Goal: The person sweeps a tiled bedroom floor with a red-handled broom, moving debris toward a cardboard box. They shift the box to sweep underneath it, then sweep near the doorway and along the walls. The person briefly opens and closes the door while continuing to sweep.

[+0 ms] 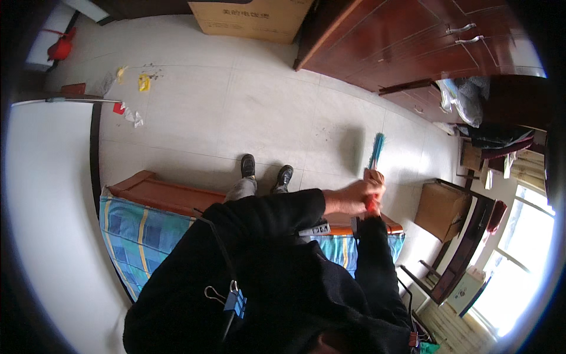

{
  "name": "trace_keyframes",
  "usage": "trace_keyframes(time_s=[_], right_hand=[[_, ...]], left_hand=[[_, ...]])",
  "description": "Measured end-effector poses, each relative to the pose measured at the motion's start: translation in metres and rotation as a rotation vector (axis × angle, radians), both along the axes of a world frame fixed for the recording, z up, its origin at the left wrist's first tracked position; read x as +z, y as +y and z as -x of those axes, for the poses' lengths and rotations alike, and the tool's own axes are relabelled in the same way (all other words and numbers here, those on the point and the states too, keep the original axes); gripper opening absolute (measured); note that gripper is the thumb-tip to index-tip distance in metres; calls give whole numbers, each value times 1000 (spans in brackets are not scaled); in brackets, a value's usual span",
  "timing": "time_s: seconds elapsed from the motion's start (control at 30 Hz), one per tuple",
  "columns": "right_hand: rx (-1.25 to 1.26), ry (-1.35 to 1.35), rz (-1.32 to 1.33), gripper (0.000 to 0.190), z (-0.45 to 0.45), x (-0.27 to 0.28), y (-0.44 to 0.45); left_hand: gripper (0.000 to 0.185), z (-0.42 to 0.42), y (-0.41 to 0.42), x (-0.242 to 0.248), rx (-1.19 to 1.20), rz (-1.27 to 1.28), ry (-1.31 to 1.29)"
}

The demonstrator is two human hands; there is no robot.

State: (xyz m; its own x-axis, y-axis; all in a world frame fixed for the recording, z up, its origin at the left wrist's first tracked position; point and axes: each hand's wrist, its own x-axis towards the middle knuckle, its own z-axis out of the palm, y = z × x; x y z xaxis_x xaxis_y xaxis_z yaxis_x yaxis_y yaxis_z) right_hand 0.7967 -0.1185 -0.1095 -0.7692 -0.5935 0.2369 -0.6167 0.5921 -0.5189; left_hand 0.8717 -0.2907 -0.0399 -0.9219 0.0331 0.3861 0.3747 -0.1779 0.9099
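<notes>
A broom or brush with blue-green bristles [378,145] points away from me over the pale floor, right of my feet. My left hand [350,199] reaches across from the left and is closed on its handle. My right hand [375,178] is closed on the handle too, close against the left one, so the fingers partly overlap. Something red shows at the hands, and most of the handle is hidden by them. Scattered on the floor at the far left are a yellow wrapper [144,82], a crumpled clear wrapper [134,117] and small dark crumbs.
Behind my legs stands a wooden seat or bed edge with a blue plaid cloth [146,239]. A cardboard box [258,20] and dark red cabinets [398,40] line the far side. Another cardboard box [442,210] is at right. A white panel [53,199] fills the left side.
</notes>
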Motion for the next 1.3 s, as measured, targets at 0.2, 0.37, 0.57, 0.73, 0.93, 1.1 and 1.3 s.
trace_keyframes(time_s=[0.2, 0.37, 0.57, 0.73, 0.93, 1.1, 1.3], right_hand=[[-181, -133, -132, 23, 18, -122, -5], [-126, -496, -186, 19, 33, -135, -76], [98, -390, -27, 28, -11, -73, -210], [1, -472, 219, 26, -49, -9, -280], [127, -597, 307, 21, -63, 44, -298], [165, -547, 381, 17, -54, 73, -245], [102, -365, 150, 18, 23, 40, -131]], left_hand=[[27, -4, -39, -69, 44, 221, -122], [27, -7, -112, -29, 144, 235, -115], [24, -36, -201, 72, 152, 526, -279], [18, -44, -229, 150, 166, 585, -369], [25, -41, -202, 201, 127, 596, -254], [34, -32, -168, 222, -111, 472, -157], [29, 8, -119, 160, -158, 374, -72]])
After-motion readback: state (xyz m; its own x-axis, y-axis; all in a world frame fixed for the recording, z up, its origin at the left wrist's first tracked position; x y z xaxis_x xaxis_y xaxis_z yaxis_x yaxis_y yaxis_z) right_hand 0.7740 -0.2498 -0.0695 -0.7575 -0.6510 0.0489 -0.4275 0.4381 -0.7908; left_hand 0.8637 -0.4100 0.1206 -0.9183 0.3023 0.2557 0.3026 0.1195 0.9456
